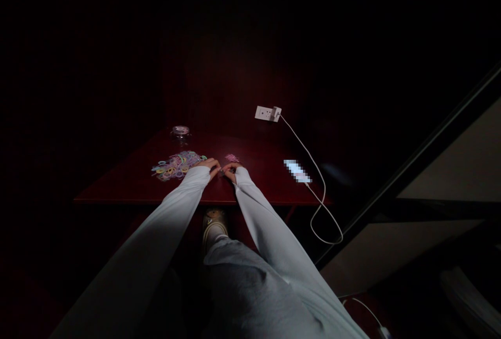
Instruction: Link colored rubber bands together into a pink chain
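Over the dark red table (262, 187), my left hand (212, 165) and my right hand (231, 171) meet with fingertips close together. Both hands are closed in a pinch around something small and pale, too small and dim to name. Beside my left hand spreads a pile of colourful hair ties (178, 165), some yellow, pink, purple and green. Just beyond my right hand lies a little pink heap (231, 158) of what look like thin bands.
A round clear container (180, 131) stands at the back left. On the right lies a lit phone (297, 171), its white cable (307, 147) running to a charger in the wall socket (265, 113). The cable loops past the table's right edge.
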Motion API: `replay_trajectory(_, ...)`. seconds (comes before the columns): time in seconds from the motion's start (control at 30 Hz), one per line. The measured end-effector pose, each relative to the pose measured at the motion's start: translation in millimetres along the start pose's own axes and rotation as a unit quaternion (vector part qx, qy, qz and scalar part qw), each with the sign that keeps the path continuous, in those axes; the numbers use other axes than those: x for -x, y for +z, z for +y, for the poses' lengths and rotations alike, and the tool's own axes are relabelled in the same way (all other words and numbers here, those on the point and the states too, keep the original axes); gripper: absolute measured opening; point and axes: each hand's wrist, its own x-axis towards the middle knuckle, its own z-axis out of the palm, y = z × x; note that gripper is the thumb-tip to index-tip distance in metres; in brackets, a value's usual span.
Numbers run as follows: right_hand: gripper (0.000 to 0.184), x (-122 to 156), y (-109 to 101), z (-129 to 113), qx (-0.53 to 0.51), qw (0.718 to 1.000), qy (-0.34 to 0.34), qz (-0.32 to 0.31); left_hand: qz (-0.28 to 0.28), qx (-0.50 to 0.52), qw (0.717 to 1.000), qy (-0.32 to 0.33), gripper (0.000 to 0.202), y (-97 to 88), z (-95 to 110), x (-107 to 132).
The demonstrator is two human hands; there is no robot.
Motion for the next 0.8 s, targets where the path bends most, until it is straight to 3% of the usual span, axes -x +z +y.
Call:
replay_trajectory(0.23,0.012,3.0,-0.8,-5.1,-0.01,1.0,0.014,-0.004,-0.007,-0.03,1.0,0.003,0.015,0.5,-2.8,-1.6)
replay_trajectory(0.63,0.01,8.3,-3.1,-10.1,0.002,0.999,0.029,-0.026,0.042,0.003,0.999,0.031,0.018,13.2,-12.8,-1.7)
replay_trajectory(0.8,0.005,6.7,-4.6,-8.3,0.019,0.999,0.007,-0.024,0.038,0.011,0.999,0.032,0.019,11.4,-10.9,-0.7)
